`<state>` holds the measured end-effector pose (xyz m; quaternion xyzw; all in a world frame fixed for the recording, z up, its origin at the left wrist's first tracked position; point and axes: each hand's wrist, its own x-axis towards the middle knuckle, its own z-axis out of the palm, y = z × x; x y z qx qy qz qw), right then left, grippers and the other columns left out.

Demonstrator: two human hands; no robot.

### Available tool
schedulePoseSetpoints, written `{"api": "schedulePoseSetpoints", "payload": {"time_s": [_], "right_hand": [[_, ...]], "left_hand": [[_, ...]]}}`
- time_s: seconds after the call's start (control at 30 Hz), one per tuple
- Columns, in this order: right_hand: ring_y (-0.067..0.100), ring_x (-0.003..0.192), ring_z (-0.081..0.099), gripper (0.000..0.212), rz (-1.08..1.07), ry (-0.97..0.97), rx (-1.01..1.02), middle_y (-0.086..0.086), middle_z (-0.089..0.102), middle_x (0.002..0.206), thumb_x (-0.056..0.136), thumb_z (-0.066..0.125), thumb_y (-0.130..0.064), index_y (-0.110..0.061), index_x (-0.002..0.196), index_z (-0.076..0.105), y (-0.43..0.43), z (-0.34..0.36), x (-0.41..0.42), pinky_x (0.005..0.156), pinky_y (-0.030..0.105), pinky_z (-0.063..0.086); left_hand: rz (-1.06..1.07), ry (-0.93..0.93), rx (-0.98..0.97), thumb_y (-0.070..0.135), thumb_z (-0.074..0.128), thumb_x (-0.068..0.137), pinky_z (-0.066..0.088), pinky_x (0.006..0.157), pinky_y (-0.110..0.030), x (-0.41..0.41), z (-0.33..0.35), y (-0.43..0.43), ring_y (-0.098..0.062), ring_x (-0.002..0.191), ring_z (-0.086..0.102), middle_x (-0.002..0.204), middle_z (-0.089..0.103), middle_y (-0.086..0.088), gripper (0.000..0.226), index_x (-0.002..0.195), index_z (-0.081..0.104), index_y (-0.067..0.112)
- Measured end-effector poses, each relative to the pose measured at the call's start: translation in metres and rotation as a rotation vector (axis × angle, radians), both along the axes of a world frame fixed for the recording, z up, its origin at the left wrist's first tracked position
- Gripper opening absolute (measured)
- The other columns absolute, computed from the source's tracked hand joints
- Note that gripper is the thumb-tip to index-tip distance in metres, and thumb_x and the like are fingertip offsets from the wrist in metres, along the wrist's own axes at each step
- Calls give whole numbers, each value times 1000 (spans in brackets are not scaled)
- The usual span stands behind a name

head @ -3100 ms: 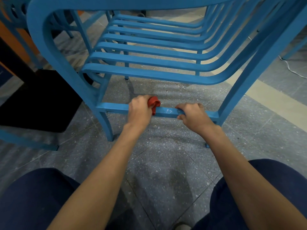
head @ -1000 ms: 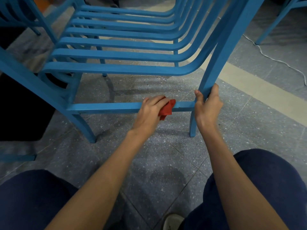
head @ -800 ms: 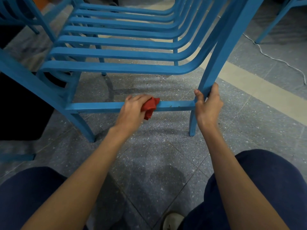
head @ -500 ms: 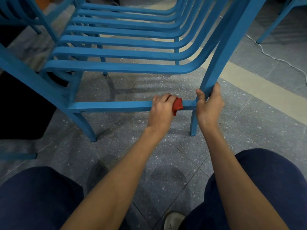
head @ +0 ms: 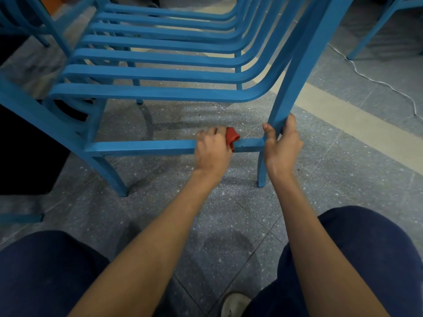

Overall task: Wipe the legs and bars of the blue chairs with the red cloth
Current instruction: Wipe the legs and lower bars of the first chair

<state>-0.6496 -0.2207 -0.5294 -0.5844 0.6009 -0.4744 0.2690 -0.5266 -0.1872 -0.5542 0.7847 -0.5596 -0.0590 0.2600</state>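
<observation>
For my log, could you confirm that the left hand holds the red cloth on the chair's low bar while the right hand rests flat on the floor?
Not quite: the right-hand part is wrong. The head view shows the right hand gripping the chair leg where the low bar meets it. The rest stands: the left hand holds the red cloth on that bar.

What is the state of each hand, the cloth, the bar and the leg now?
left hand, grips the red cloth against the lower bar
red cloth, bunched, near the bar's right end
lower bar, horizontal
right hand, wrapped round the chair leg above the bar
chair leg, foot on the floor
</observation>
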Motion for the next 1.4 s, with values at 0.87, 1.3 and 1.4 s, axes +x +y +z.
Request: {"api": "schedulePoseSetpoints", "payload": {"time_s": [0.87,1.3,1.4], "right_hand": [[10,72,52,35,19,8,-14,-2,58,85,91,64,-15,-3,121,53,-3,-3,-5,58,-3,34],[10,65,51,32,13,16,2,-3,57,78,91,63,-15,-5,119,53,-3,-4,-6,57,3,36],[7,66,52,33,29,27,6,-5,58,82,90,64,-16,-6,120,53,-3,-3,-8,62,6,41]], "left_hand": [[-389,-82,-228,2,76,72,26,112,-40,3,-16,15,-29,116,59,127,62,-15,55,125,60,4],[-306,-19,-169,10,65,83,34,105,-41,-40,-8,-16,-27,100,64,110,69,-9,33,116,64,11],[-372,-3,-208,4,74,74,23,114,-41,-22,-19,9,-25,116,60,125,64,-12,53,125,60,7]]}}
